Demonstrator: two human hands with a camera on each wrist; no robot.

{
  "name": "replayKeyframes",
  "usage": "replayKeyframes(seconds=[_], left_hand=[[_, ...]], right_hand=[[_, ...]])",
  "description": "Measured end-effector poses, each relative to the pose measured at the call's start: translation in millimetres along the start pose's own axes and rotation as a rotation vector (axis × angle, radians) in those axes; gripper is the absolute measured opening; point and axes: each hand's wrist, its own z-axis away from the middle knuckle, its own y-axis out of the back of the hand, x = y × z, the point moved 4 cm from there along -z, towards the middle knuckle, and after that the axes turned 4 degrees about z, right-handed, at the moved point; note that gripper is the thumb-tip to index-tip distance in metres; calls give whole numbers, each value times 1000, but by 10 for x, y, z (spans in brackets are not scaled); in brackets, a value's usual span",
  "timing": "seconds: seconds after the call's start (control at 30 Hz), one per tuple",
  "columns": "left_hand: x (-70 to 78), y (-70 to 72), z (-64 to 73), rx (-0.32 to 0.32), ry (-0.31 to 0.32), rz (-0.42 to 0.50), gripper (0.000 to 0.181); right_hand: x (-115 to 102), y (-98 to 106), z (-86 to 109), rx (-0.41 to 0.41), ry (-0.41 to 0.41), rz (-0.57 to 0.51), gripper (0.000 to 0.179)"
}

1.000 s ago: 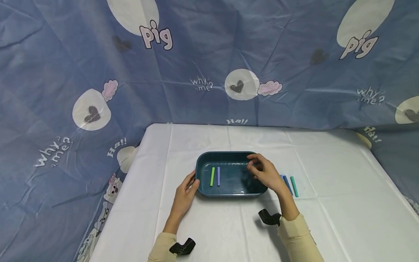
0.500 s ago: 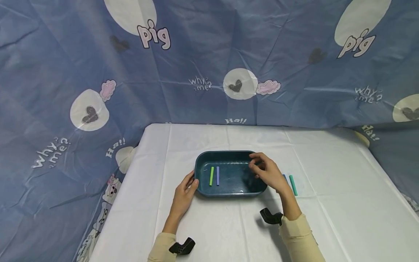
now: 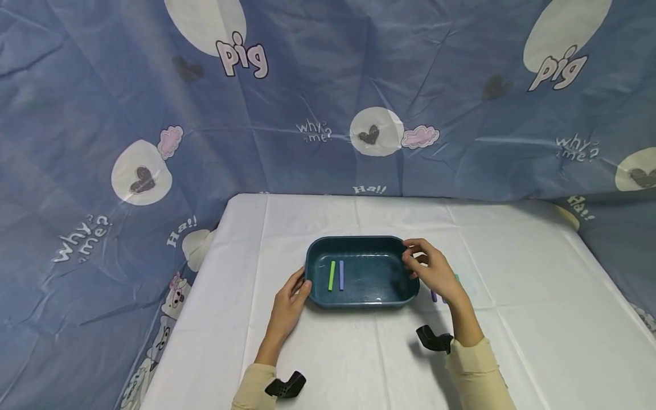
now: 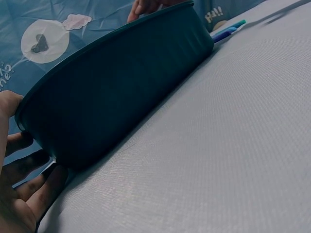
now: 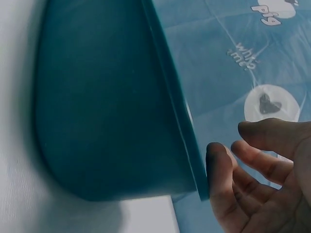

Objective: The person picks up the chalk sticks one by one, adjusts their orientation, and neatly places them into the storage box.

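A dark teal tray [image 3: 376, 279] lies on the white tabletop. In it, side by side, are a light green stick [image 3: 331, 276] and a lilac stick [image 3: 341, 275], slim like chalk. My left hand [image 3: 288, 304] rests against the tray's left end; in the left wrist view its thumb is at the rim and the fingers lie along the outer wall. At the right end hovers my right hand [image 3: 433, 273], loosely bent. The right wrist view shows its fingertips [image 5: 219, 155] right at the rim, holding nothing.
To the right of the tray, partly hidden by my right hand, lie a purple stick [image 3: 434, 296] and a green stick [image 3: 457, 278]. The left wrist view shows a dark blue stick [image 4: 223, 35] there. A blue printed cloth [image 3: 307, 85] hangs behind the table.
My right hand has shifted right, from over the tray's inside to its right rim, covering the blue sticks and uncovering purple ends. The left hand and the two sticks inside stay put.
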Motion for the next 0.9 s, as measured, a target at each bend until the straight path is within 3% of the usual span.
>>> replayKeyframes(seconds=[0.4,0.63,0.9], left_hand=[[8,7,2,1,-2,6,47],[0,-22,-4,0,11,27,47],[19,-10,-15,-9,8,18,47]], right_hand=[[46,117,41,20,-62,-15,36],[135,258,62,36,-75,41,37],[251,388,147,41,-112,29,40]])
